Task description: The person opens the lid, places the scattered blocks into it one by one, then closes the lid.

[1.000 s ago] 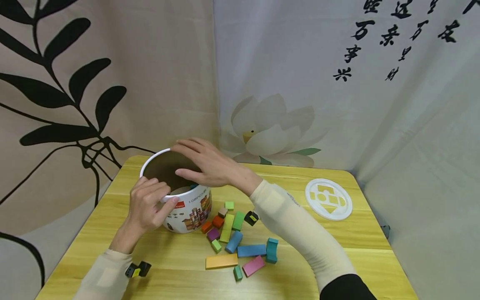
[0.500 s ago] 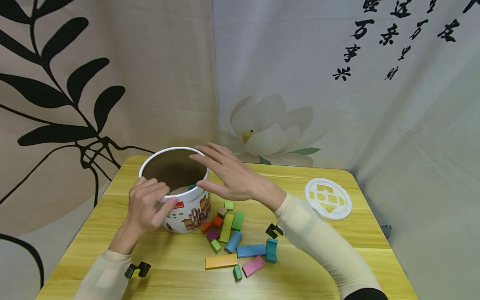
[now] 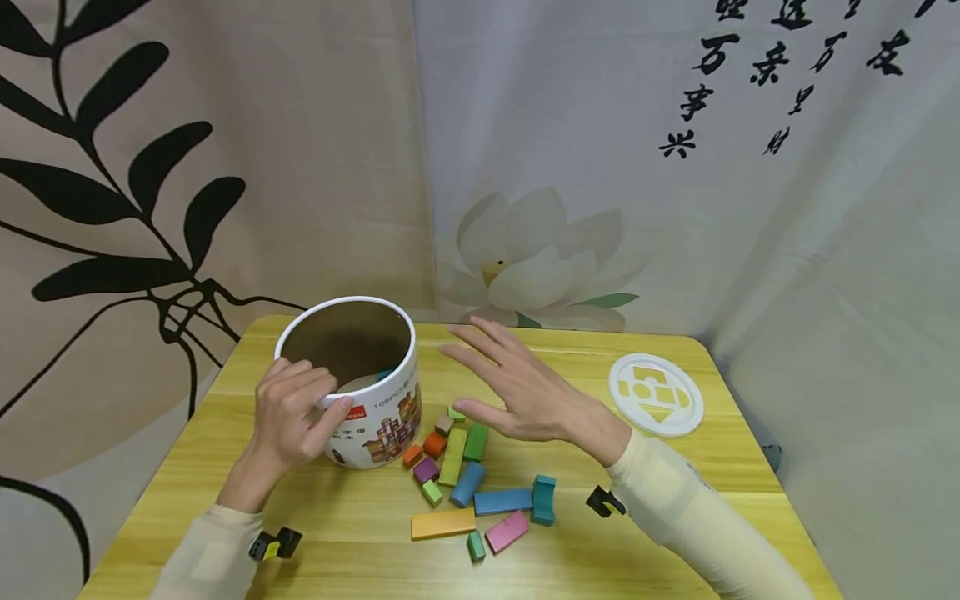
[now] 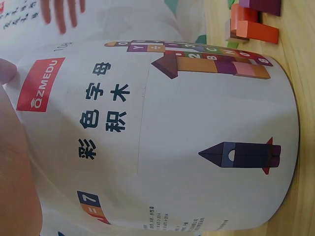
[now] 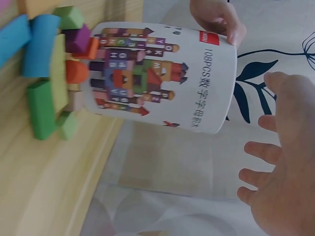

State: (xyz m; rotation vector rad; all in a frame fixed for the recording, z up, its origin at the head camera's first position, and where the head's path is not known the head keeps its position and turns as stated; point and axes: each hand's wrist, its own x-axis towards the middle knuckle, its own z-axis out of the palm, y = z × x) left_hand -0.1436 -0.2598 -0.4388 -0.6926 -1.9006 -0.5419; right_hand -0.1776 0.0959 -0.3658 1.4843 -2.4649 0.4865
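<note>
1. At ten o'clock from the middle of the bench (image 3: 600, 550), in the head view, stands a white printed bucket (image 3: 378, 429), its mouth facing up; a small teal piece (image 3: 385, 374) shows inside.
2. The left hand (image 3: 294, 408) grips the bucket's rim between seven and eight o'clock — fingers curled over the edge, thumb against the outer wall.
3. The right hand (image 3: 525, 392) hovers above the bench at three o'clock from the bucket, apart from it, fingers straight and spread, thumb held away from them.
4. At four o'clock from the bucket lie loose blocks (image 3: 468, 483). Around a yellow plank (image 3: 452, 458) are a green block (image 3: 476, 442) at one o'clock, a purple block (image 3: 425, 470) at eight and an orange-red cylinder (image 3: 435, 443) at ten.
5. At four o'clock from the yellow plank is a blue plank (image 3: 501, 502), with a teal arch block (image 3: 543, 500) just beside its three-o'clock end. An orange plank (image 3: 442, 524) lies at six o'clock from the yellow one, a pink block (image 3: 507, 532) at five.
6. At three o'clock from the right hand, a white disc (image 3: 618, 395) lies flat — bench showing through its cut-outs.
7. The left wrist view shows the bucket's red label (image 4: 40, 84); the right wrist view, its printed castle (image 5: 130, 71).
8. Black leaves (image 3: 63, 187) decorate the backdrop (image 3: 315, 167) at ten o'clock from the bucket.
</note>
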